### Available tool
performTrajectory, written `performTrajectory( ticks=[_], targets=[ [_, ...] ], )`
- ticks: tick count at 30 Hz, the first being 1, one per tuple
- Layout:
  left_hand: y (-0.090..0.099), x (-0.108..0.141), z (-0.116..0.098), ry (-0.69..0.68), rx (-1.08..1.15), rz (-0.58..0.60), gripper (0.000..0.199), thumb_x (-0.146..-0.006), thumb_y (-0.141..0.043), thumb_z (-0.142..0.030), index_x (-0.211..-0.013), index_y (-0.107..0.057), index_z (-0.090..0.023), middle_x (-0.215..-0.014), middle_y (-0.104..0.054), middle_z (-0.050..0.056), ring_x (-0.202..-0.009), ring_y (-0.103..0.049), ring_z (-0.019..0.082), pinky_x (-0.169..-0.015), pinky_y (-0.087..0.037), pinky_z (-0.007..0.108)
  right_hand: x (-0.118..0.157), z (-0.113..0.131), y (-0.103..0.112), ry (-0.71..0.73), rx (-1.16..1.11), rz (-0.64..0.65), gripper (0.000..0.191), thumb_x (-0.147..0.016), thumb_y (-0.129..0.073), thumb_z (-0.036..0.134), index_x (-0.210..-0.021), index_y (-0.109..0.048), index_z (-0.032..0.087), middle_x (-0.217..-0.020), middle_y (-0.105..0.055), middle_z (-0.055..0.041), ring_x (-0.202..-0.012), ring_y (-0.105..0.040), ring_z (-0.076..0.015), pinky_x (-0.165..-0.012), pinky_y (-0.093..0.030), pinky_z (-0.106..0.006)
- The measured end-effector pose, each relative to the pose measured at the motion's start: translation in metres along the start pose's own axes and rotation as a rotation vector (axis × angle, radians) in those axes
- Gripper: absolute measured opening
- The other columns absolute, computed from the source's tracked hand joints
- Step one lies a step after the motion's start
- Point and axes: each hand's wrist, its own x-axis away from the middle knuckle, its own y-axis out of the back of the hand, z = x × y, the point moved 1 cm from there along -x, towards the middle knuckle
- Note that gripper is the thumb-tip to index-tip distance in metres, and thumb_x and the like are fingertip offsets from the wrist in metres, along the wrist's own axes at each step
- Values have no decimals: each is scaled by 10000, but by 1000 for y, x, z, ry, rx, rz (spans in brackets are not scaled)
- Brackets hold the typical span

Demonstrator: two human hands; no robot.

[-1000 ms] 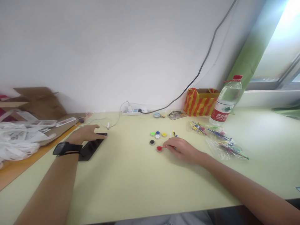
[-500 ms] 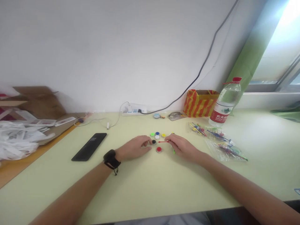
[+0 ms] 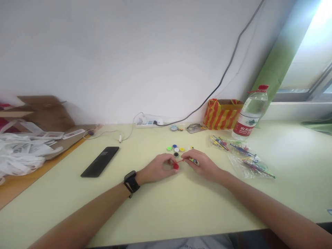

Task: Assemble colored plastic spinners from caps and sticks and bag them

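Note:
My left hand (image 3: 159, 168), with a black watch (image 3: 131, 181) on its wrist, has thumb and fingers closed about a small red-topped pot (image 3: 175, 166) on the table. Between the fingertips of my right hand (image 3: 203, 165) is a thin red stick (image 3: 180, 160), slanting down toward the red pot's top. Other thin coloured pieces (image 3: 194, 160) show under that palm; their shape is mostly hidden. Just beyond the hands sit a black pot (image 3: 176, 155), a white pot (image 3: 176, 150), a green pot (image 3: 169, 149), a blue pot (image 3: 174, 146) and a yellow pot (image 3: 182, 149), close together.
A black phone-like slab (image 3: 100, 162) lies to the left. Clear bags of coloured sticks (image 3: 255, 166) are on the right, near a water bottle (image 3: 249, 114) and a striped bag (image 3: 221, 114). A power strip (image 3: 149, 122) is by the wall; cardboard and white strips (image 3: 19, 148) fill the far left.
My left hand has gone from the black pot to the red one. The black pot now sits farther right, against the white pot. The red stick's tip has swung down to the red pot.

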Motion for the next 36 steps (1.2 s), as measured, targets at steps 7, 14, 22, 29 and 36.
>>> performTrajectory(
  ticks=[7,14,22,29,36],
  targets=[
    [-12,-2,-1,173,472,-58,336,-836,-811,-358,-1084,-667,-182,-1006,-708,64,-888,-676,175,-846,-558,337,-2,15,-2,32,-55,-90,257,-1034,-508,186,-1256,-619,252,-1265,-679,-124,-1052,-708,-219,-896,-597,-385],
    [-13,-4,0,238,557,-11,331,-824,-824,-364,-1081,-740,-173,-947,-696,53,-818,-660,159,-748,-561,294,-1,13,-7,81,0,-71,166,-1031,-503,167,-1090,-642,235,-1173,-672,-115,-1048,-682,-219,-876,-573,-372],
    [-7,-5,0,216,490,21,370,-822,-833,-386,-1123,-776,-180,-1106,-761,98,-992,-702,217,-924,-564,336,-2,10,-15,136,101,-2,160,-1035,-487,153,-1017,-633,215,-887,-692,-58,-787,-619,-189,-716,-490,-317],
    [-9,-6,7,254,519,16,405,-866,-783,-442,-1180,-764,-185,-1042,-774,99,-898,-719,209,-861,-598,359,-4,12,-5,122,30,3,143,-1029,-504,184,-1025,-638,233,-915,-696,-71,-818,-633,-204,-736,-517,-330],
    [-10,-6,0,186,434,35,354,-870,-779,-412,-1136,-775,-177,-1073,-774,97,-962,-711,223,-919,-587,373,-3,12,-3,101,-21,13,166,-1040,-480,233,-1037,-646,237,-934,-703,-81,-839,-648,-213,-749,-536,-344]
  ],
)
